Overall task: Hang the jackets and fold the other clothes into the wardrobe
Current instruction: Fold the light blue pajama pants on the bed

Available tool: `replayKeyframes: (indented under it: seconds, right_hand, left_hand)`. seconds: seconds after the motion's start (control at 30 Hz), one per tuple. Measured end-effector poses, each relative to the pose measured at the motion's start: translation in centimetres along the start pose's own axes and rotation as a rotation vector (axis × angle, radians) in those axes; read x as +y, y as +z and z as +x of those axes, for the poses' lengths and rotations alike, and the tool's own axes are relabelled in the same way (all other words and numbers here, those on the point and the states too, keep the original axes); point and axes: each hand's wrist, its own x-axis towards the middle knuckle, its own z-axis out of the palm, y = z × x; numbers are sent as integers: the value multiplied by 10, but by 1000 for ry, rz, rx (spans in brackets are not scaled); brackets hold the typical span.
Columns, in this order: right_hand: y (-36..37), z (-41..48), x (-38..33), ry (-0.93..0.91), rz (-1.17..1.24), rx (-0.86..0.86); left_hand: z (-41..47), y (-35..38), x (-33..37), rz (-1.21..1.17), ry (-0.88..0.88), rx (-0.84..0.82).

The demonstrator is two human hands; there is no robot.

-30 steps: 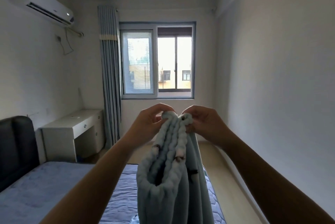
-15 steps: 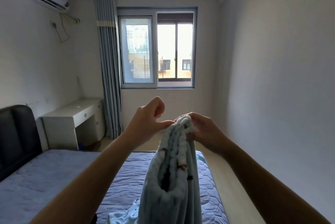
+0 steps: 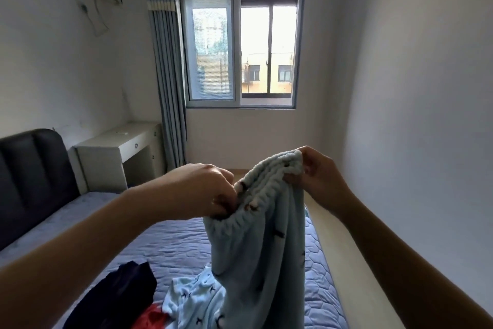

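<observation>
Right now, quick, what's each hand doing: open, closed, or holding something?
Left hand: closed, gripping the light blue pants at their elastic top.
Right hand: closed, pinching the other side of the same top edge.

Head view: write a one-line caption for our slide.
Left hand and right hand grip the elastic waistband of light-blue patterned fleece trousers above a purple quilted bed.

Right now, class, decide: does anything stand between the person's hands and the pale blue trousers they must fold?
Nothing visible does. The left hand and the right hand both grip the pale blue trousers at the ribbed waistband, above the bed. The wardrobe is out of view.
</observation>
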Motion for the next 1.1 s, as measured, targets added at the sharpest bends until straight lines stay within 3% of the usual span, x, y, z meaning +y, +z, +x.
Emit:
replayKeyframes:
  seconds: [0.2,0.37,0.53,0.6,0.67,0.73,0.83,0.93,1.03,1.1]
  right_hand:
    - [-1,-1,7,-19,-83,36]
    - [1,-9,14,-2,-123,28]
    - [-7,-25,28,54,-201,-2]
    - [-10,-32,34,71,-232,-8]
    - [-17,-36,39,92,-231,15]
    - [-28,-38,43,122,-215,64]
    - [-42,-36,45,145,-178,132]
    - [-48,-30,40,143,-147,158]
    - [-49,-23,34,130,-81,182]
    - [-46,-21,31,136,-24,187]
  left_hand:
    - [17,17,18,457,0,-270]
    - [46,49,30,364,-243,-527]
    - [59,66,33,444,-223,-773]
    - [58,70,32,489,-196,-792]
    - [54,66,23,488,-121,-689]
    - [48,56,2,393,-29,-466]
    - [39,33,-28,69,74,-77]
    - [39,25,-39,-230,43,223]
    - [33,20,-46,-381,-46,329]
    - [27,19,-46,-186,-38,256]
